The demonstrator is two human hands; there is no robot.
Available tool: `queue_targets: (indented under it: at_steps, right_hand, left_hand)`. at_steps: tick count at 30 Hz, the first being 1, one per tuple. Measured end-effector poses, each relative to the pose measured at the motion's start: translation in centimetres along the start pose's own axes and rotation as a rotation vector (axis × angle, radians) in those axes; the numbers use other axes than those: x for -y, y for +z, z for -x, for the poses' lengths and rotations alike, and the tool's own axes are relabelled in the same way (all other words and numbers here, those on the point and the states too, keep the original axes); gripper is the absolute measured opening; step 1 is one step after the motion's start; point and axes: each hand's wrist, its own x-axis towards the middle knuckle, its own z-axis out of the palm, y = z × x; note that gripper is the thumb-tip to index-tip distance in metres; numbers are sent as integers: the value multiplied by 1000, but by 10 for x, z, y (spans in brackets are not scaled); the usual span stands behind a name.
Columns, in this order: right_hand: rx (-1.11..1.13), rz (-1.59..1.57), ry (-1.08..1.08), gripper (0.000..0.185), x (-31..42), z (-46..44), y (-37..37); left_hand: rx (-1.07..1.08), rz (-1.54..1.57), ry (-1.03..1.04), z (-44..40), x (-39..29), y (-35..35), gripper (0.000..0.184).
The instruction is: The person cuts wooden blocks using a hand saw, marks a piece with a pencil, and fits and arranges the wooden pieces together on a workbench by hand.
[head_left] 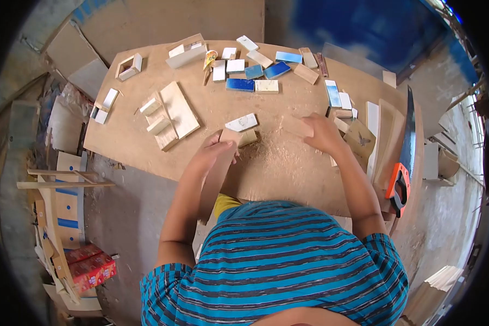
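Observation:
My left hand (214, 149) is closed around a long wooden board (216, 176), which slants down towards my body. Just beyond that hand lie a white-faced wood block (241, 122) and a bare wood block (248, 137). My right hand (325, 136) has its fingertips on a flat tan piece (295, 126) over the tabletop; whether this is sandpaper or thin wood I cannot tell. Sawdust and shavings (274, 144) are scattered between my hands.
Several blue and white blocks (240, 85) lie at the back of the wooden table (146, 155). On the left rests a wooden jig-like assembly (171, 117). An orange-handled handsaw (399, 187) lies along the right edge, near a board with a dark mark (359, 139).

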Motion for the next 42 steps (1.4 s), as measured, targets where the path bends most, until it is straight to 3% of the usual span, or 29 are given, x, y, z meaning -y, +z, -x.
queue_targets:
  at_steps: [1, 4, 7, 10, 11, 14, 18, 22, 27, 36, 42]
  right_hand:
    - [-13, -100, -38, 49, 1, 7, 0]
    - [179, -1106, 80, 60, 24, 33, -7]
    - [277, -1564, 115, 60, 33, 54, -7]
    - [263, -1707, 147, 60, 48, 66, -10]
    - [256, -1666, 41, 62, 49, 66, -8]
    - [24, -1362, 84, 64, 78, 65, -18]
    - [-239, -1178, 18, 65, 112, 60, -25]
    - [-397, -1239, -49, 63, 132, 60, -26]
    - [-545, -1108, -148, 58, 137, 67, -40]
    - [-313, -870, -71, 56, 133, 69, -64]
    - [-390, -842, -172, 59, 141, 54, -59]
  left_hand:
    - [18, 5, -4, -1, -7, 5, 30]
    - [-38, -73, -28, 4, -22, 24, 33]
    - [59, -137, 32, 0, -24, 40, 38]
    - [92, -1, 121, 1, -26, 64, 41]
    - [93, -38, 172, -1, -26, 69, 43]
    - [88, -135, 337, -3, -29, 88, 48]
    - [108, -195, 481, 12, -41, 126, 54]
    - [93, -74, 624, 28, -52, 156, 54]
    - [189, 72, 653, 32, -49, 163, 61]
    - [250, 127, 688, 30, -45, 156, 70]
    - [221, 145, 649, 33, -51, 142, 73]
